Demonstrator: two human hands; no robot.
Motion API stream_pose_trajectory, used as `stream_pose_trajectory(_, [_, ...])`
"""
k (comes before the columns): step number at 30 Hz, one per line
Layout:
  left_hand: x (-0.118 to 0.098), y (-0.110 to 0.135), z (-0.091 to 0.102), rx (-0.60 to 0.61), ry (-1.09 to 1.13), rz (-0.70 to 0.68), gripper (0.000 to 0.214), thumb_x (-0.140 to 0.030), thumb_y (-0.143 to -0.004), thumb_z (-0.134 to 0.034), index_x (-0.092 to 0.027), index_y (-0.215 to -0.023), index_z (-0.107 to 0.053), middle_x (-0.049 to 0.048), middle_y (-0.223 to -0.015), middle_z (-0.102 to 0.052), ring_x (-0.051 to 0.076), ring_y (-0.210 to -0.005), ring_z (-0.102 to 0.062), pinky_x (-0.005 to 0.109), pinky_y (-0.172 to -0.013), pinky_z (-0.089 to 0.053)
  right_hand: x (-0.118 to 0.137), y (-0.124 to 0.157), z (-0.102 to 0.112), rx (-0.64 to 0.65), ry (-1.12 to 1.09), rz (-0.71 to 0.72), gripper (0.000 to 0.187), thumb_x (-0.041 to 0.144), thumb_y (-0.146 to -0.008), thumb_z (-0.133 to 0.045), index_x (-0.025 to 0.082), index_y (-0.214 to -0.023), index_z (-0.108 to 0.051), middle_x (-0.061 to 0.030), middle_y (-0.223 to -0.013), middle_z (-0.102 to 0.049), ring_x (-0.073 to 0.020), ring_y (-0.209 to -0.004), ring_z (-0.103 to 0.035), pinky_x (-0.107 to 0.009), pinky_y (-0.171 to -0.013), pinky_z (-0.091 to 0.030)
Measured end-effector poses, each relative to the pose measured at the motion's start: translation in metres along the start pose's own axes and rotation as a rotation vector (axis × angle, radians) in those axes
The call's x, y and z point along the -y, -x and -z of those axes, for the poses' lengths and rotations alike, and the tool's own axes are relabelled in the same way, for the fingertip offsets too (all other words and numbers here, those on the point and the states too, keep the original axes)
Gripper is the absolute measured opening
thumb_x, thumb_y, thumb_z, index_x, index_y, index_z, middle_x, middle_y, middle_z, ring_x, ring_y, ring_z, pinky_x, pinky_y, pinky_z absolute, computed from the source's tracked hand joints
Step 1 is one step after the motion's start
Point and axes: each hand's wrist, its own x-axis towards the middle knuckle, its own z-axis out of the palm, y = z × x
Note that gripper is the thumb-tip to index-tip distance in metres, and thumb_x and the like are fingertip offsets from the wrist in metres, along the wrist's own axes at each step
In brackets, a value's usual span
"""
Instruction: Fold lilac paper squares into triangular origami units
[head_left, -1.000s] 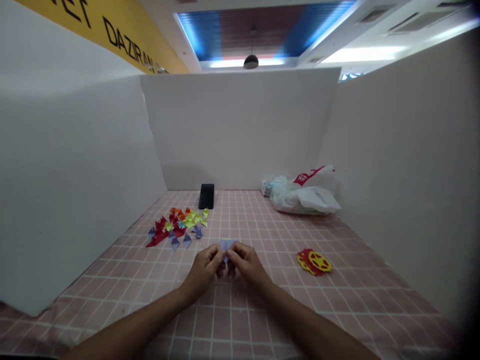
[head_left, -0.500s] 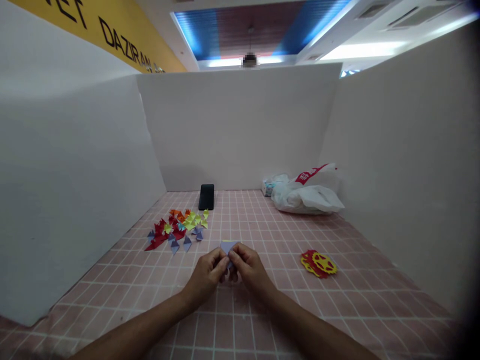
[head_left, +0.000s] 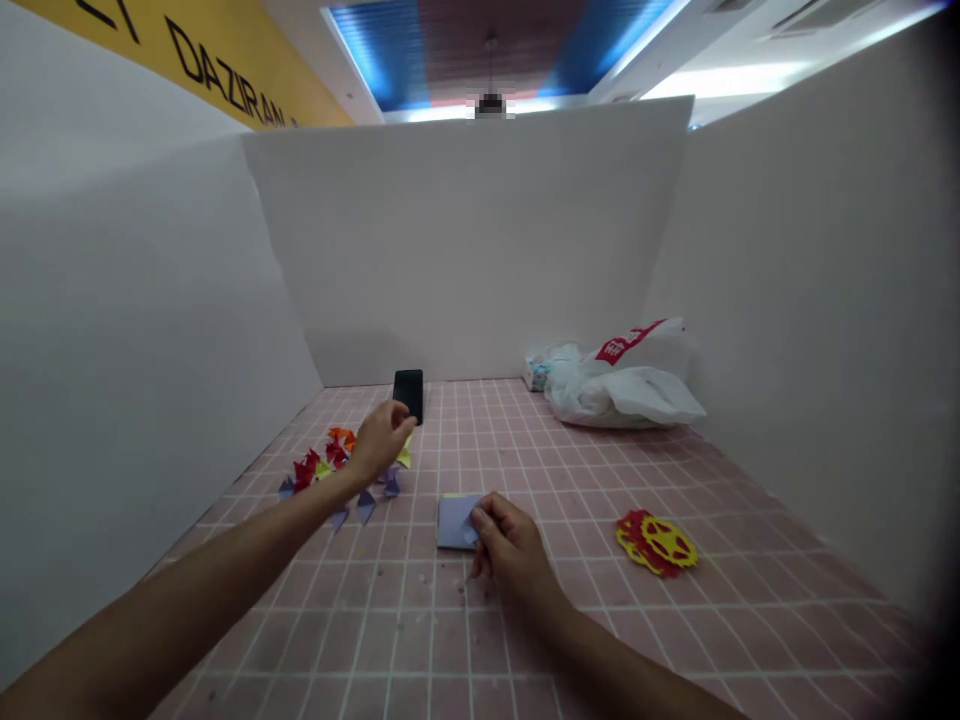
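Note:
My left hand (head_left: 385,438) is stretched forward over the pile of folded paper pieces (head_left: 313,468), its fingertips in front of the black phone (head_left: 409,388). Its fingers are bent and slightly apart, with nothing visible in them; whether they touch the phone I cannot tell. My right hand (head_left: 510,548) pinches a small piece of purple paper (head_left: 472,534) between thumb and fingers. Just behind and left of that piece lies a flat purple square of paper (head_left: 454,520), with a thin yellow strip showing along its far edge. The right fingers cover its right side.
To the right lie red and yellow gear-shaped cutouts (head_left: 658,545), overlapping. A white plastic bag (head_left: 622,390) and a small tissue pack (head_left: 537,373) sit at the back right. White panels (head_left: 465,250) enclose the pink checked tablecloth (head_left: 420,630) at the left, back and right.
My left hand has left the purple paper and moved forward and left, over the folded pieces. My right hand keeps the small paper, and the purple square is now more exposed. The view shifted slightly.

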Motion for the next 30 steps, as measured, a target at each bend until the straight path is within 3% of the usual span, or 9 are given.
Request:
stream_pose_trajectory(5, [0.027, -0.079, -0.025, -0.089, -0.146, 0.188, 0.053, -0.032, -0.079, -0.066, -0.011, -0.127, -0.054, 0.0212, -0.129, -0.059, 0.035, -0.123, -0.056, 0.044, -0.1, -0.045, 0.003, 0.001, 0.0, 0.012, 0.043, -0.035, 0.025, 0.04, -0.087, -0.053, 0.021, -0.072, -0.048, 0.0077, -0.05, -0.048, -0.0079, -0.039, -0.044, -0.019, -0.042, -0.038])
stream_pose_trajectory(12, [0.035, -0.127, -0.081, -0.085, -0.206, 0.396, 0.08, -0.045, -0.074, -0.072, -0.015, -0.141, -0.041, 0.0245, -0.136, -0.053, 0.043, -0.125, -0.052, 0.053, -0.097, -0.047, -0.001, 0.0, -0.001, 0.04, 0.03, -0.112, 0.028, 0.042, -0.088, -0.053, 0.021, -0.071, -0.048, 0.0066, -0.051, -0.048, -0.0066, -0.038, -0.04, -0.018, -0.04, -0.035])
stream_pose_trajectory(18, [0.036, -0.145, -0.105, -0.107, -0.198, 0.483, 0.085, -0.039, -0.074, -0.073, -0.015, -0.146, -0.035, 0.0261, -0.137, -0.049, 0.044, -0.122, -0.054, 0.054, -0.094, -0.049, -0.006, -0.002, 0.001, 0.012, -0.005, -0.133, 0.034, 0.049, -0.089, -0.056, 0.021, -0.071, -0.048, 0.0052, -0.052, -0.05, -0.0073, -0.039, -0.043, -0.019, -0.04, -0.036])
stream_pose_trajectory(30, [0.031, -0.151, -0.117, -0.147, -0.191, 0.505, 0.083, -0.042, -0.075, -0.075, -0.016, -0.144, -0.037, 0.0258, -0.137, -0.047, 0.045, -0.121, -0.053, 0.054, -0.09, -0.051, -0.007, -0.002, 0.0, 0.024, 0.022, -0.155, 0.034, 0.049, -0.09, -0.055, 0.021, -0.072, -0.049, 0.0048, -0.051, -0.051, -0.0073, -0.039, -0.042, -0.019, -0.04, -0.032])
